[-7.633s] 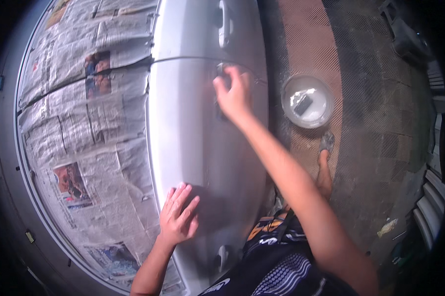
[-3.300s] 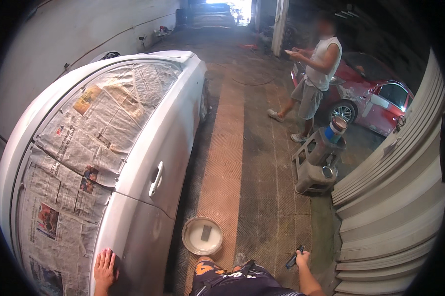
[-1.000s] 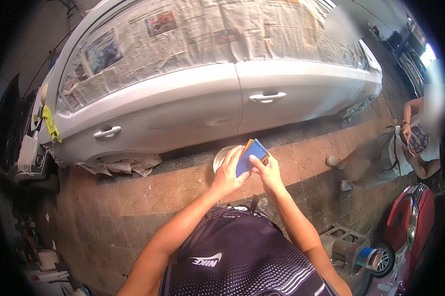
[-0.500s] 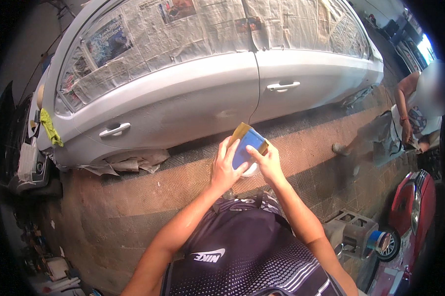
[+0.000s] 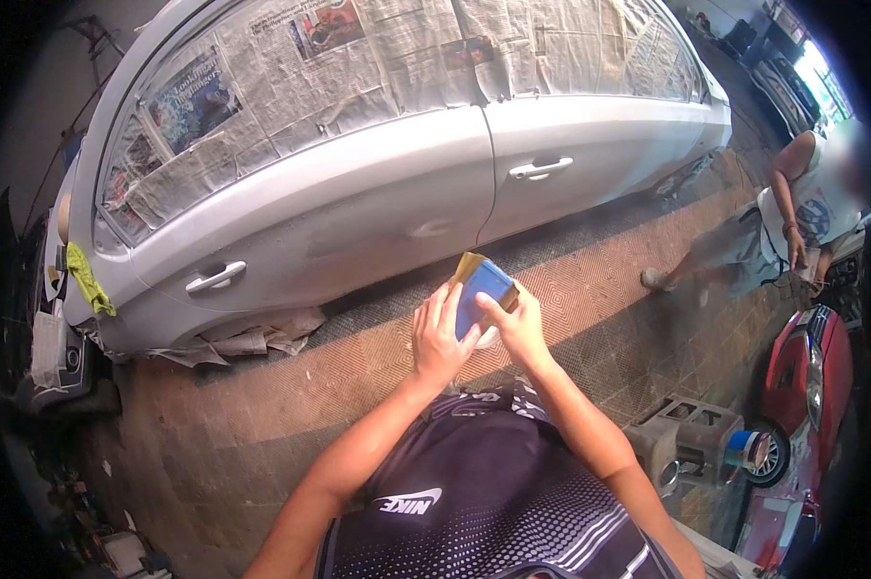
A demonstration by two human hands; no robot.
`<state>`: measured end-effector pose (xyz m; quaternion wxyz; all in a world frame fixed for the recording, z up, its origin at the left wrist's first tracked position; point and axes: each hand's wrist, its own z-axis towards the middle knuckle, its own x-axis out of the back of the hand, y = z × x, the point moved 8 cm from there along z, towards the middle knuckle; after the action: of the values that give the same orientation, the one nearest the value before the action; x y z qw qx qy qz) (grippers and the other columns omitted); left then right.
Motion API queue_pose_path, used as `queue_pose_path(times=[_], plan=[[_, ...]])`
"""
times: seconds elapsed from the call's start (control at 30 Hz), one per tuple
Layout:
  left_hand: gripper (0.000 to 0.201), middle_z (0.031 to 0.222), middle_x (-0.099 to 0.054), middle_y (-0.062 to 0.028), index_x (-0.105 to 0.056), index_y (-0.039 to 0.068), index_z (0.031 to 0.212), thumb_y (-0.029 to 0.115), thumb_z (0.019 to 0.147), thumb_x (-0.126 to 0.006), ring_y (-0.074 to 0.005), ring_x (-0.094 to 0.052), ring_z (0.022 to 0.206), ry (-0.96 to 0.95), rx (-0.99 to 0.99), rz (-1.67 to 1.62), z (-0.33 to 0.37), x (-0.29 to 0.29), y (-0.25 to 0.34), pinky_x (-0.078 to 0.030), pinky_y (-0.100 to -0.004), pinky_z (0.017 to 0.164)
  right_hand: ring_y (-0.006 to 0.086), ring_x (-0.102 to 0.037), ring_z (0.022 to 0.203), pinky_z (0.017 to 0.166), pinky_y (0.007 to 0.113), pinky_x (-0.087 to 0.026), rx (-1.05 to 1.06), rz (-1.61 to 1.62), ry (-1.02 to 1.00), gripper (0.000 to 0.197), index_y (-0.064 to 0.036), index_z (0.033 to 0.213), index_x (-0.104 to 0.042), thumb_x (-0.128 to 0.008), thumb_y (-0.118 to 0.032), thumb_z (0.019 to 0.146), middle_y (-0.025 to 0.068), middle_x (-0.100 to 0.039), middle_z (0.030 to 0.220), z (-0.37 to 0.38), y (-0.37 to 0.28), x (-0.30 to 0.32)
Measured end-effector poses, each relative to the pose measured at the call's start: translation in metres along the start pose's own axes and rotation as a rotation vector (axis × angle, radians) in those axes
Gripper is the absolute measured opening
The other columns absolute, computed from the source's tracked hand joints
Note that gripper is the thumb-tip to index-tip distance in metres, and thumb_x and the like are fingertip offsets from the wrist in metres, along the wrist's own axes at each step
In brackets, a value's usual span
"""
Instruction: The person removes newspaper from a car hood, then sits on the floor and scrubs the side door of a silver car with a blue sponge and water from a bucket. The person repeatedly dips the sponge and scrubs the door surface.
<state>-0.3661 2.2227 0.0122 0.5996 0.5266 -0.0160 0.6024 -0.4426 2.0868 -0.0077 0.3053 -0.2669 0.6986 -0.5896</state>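
Note:
Both hands meet in front of my chest on a small blue rectangular pad with a yellow backing (image 5: pixel 481 289). My left hand (image 5: pixel 439 336) grips its lower left side with fingers spread along it. My right hand (image 5: pixel 514 323) pinches its right edge. A white basin (image 5: pixel 489 337) on the paved floor is mostly hidden behind the pad and hands. Beyond them stands a silver car (image 5: pixel 358 203), its windows masked with taped newspaper (image 5: pixel 397 68).
Another person (image 5: pixel 792 217) stands at the right, near a red car (image 5: pixel 807 386). A grey box-like machine with a blue can (image 5: pixel 691 449) sits at lower right. Crumpled newspaper (image 5: pixel 243 338) lies under the silver car's rear; a green rag (image 5: pixel 88 280) hangs there.
The pad has tilted and shifted slightly right in my hands. The view has drifted, and the car doors sit a little further right than before.

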Motion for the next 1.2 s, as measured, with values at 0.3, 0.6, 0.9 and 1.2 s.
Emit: queue_pose_path(times=[0.3,0.6,0.9,1.2], plan=[[0.106,0.14,-0.053,-0.024,-0.027,-0.004,0.161,0.013,0.074,-0.084,-0.0402,-0.052,0.131,-0.168,-0.057,0.17,-0.004,-0.031,0.022,-0.037,-0.0526,0.113,0.0189,-0.064,0.116,0.104,0.037,-0.05,-0.228,0.216,0.139,0.044,-0.0005,0.145,-0.053,-0.065,-0.019,0.107,0.0095,-0.066,0.132,-0.011,0.082,0.008],[0.069,0.123,-0.061,-0.0173,-0.053,0.0,0.143,0.016,0.08,-0.078,-0.035,-0.057,0.119,-0.254,0.008,0.222,-0.017,-0.034,-0.01,-0.044,-0.0504,0.099,0.0184,-0.063,0.118,0.103,0.036,-0.048,-0.449,-0.002,-0.093,0.042,0.0012,0.141,-0.06,-0.063,-0.023,0.107,0.0111,-0.069,0.131,-0.015,0.102,0.013],[0.036,0.111,-0.074,-0.0125,-0.077,0.009,0.106,0.026,0.075,-0.083,-0.0301,-0.069,0.113,-0.553,0.897,0.707,-0.205,0.011,-0.268,-0.052,-0.0432,0.102,0.0353,-0.063,0.131,0.107,0.052,-0.049,-0.945,-1.504,0.055,0.06,-0.009,0.146,-0.056,-0.066,-0.043,0.097,0.0196,-0.065,0.142,-0.118,0.182,0.259],[0.043,0.126,-0.072,-0.0174,-0.076,0.008,0.118,0.03,0.08,-0.077,-0.0329,-0.069,0.12,-0.747,1.288,0.963,-0.313,0.124,-0.262,-0.055,-0.0454,0.103,0.0285,-0.069,0.068,0.063,0.044,-0.055,-1.29,-0.709,0.453,0.033,0.0057,0.094,-0.074,-0.084,-0.025,0.084,0.014,-0.073,0.08,-0.36,0.372,0.425]])
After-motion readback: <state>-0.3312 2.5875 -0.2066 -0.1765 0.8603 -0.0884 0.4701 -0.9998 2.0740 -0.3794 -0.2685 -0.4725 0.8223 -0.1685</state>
